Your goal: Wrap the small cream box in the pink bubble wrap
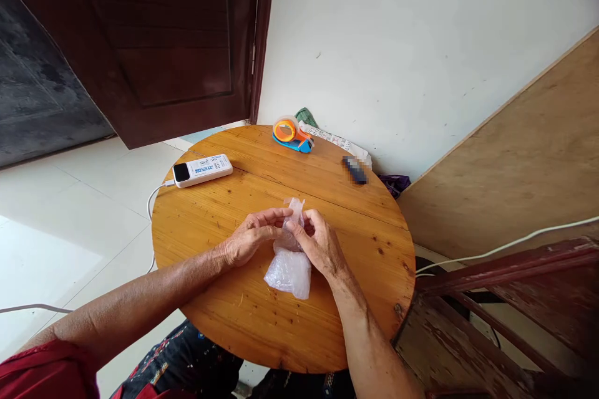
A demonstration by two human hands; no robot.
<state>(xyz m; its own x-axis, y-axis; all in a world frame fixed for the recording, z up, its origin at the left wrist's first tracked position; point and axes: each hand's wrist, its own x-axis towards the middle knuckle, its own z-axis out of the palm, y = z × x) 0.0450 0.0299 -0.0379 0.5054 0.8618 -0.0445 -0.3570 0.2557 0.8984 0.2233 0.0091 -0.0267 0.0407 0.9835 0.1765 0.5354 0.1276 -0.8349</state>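
A clear bubble wrap bundle point(290, 272) rests on the round wooden table point(224, 299), its narrow far end gathered upward between my hands. My left hand point(253, 235) comes in from the left, with its fingertips and thumb pressed on the gathered wrap. From the right, my right hand point(321, 240) pinches the same part, its thumb lying over the front of the plastic. Whatever may be inside the bundle cannot be made out through the cloudy layers.
An orange and blue tape dispenser point(293, 134) stands at the table's far edge. Left of it lies a white device point(203, 171) with a cable. A dark, pixelated object point(354, 170) lies far right. A white wall point(421, 43) and brown door point(178, 43) are behind.
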